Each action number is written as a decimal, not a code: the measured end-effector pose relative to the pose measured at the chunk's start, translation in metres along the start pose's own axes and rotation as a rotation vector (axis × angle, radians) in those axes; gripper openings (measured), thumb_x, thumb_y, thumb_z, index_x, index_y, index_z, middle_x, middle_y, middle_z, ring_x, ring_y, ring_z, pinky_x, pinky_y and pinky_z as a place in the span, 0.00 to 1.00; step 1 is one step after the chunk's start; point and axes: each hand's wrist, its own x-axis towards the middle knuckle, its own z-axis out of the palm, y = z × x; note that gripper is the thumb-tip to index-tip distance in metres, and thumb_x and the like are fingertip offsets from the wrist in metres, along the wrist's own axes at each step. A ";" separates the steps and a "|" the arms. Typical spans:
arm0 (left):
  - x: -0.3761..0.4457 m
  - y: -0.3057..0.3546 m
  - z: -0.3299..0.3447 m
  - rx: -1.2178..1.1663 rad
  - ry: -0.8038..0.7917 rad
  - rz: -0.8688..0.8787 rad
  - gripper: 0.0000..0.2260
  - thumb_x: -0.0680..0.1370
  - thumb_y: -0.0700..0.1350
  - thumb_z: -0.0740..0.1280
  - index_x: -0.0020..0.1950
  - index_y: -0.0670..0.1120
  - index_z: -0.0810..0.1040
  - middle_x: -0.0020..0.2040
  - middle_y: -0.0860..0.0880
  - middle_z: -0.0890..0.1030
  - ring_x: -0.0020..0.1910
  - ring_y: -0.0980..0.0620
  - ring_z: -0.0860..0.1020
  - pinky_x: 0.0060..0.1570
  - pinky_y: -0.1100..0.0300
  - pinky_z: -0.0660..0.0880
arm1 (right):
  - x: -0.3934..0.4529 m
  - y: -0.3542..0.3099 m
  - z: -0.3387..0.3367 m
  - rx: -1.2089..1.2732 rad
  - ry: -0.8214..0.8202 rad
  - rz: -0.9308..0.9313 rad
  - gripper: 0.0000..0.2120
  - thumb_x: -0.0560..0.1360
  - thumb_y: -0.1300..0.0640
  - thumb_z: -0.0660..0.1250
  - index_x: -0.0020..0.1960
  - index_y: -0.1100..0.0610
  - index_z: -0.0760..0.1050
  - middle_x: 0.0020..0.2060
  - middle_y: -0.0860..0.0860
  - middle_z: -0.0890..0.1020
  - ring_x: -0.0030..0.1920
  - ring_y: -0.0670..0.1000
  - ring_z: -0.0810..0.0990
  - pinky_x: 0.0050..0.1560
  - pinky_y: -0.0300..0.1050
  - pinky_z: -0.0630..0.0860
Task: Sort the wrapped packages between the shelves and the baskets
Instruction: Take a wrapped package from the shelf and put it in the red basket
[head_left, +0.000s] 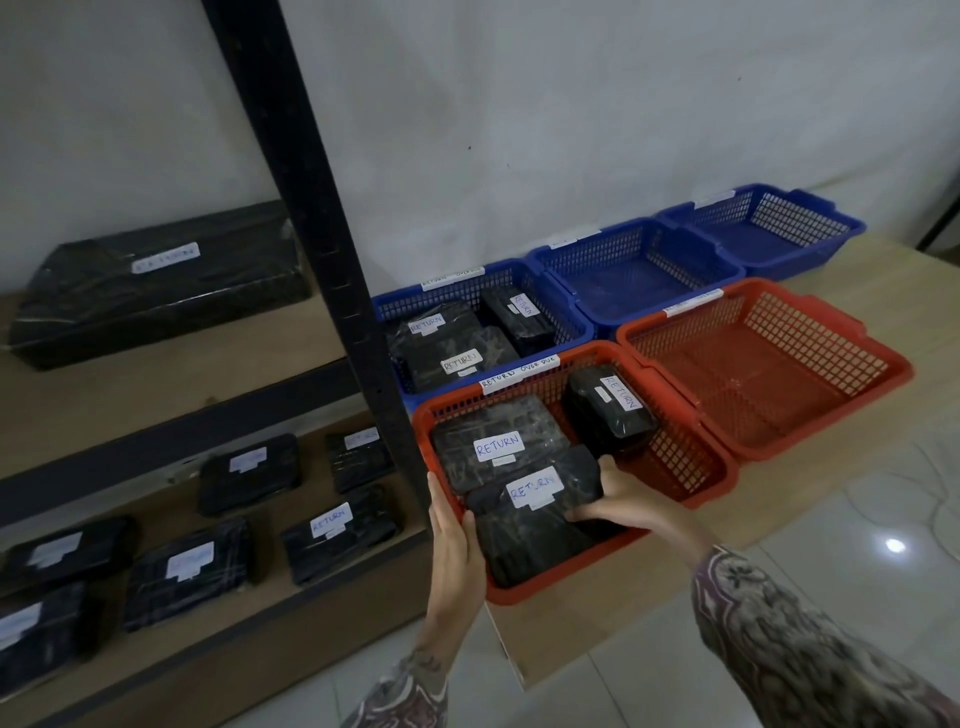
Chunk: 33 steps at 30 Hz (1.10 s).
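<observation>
Right hand (621, 501) gripping the right end of a black wrapped package (535, 491) labelled RETURN, left hand (454, 535) flat against its left side, fingers straight, over the near red basket (691, 457) among other packages, blue baskets (644, 270) behind, black shelf rack (322, 249) left.

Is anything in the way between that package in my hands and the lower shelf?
Yes: the black shelf post and the red basket wall stand between the package and the lower shelf.
</observation>
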 end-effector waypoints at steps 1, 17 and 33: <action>0.000 0.000 0.000 0.000 -0.002 -0.005 0.26 0.82 0.40 0.50 0.75 0.47 0.37 0.59 0.71 0.52 0.53 0.90 0.50 0.52 0.89 0.51 | 0.002 -0.002 0.004 -0.007 -0.008 0.006 0.49 0.68 0.47 0.73 0.74 0.62 0.46 0.70 0.58 0.68 0.68 0.57 0.69 0.64 0.47 0.69; -0.003 0.005 -0.004 0.028 -0.020 -0.030 0.27 0.82 0.45 0.50 0.74 0.52 0.36 0.66 0.60 0.53 0.64 0.67 0.56 0.62 0.77 0.53 | 0.004 -0.007 0.002 -0.053 -0.003 0.053 0.46 0.67 0.42 0.72 0.74 0.61 0.54 0.72 0.56 0.66 0.70 0.56 0.67 0.66 0.47 0.67; -0.009 0.022 -0.064 -0.094 0.203 0.024 0.19 0.80 0.44 0.58 0.70 0.47 0.63 0.66 0.49 0.70 0.67 0.53 0.68 0.64 0.61 0.66 | -0.057 -0.066 0.036 0.248 0.364 -0.434 0.19 0.74 0.55 0.68 0.63 0.58 0.72 0.58 0.53 0.76 0.56 0.48 0.76 0.48 0.28 0.69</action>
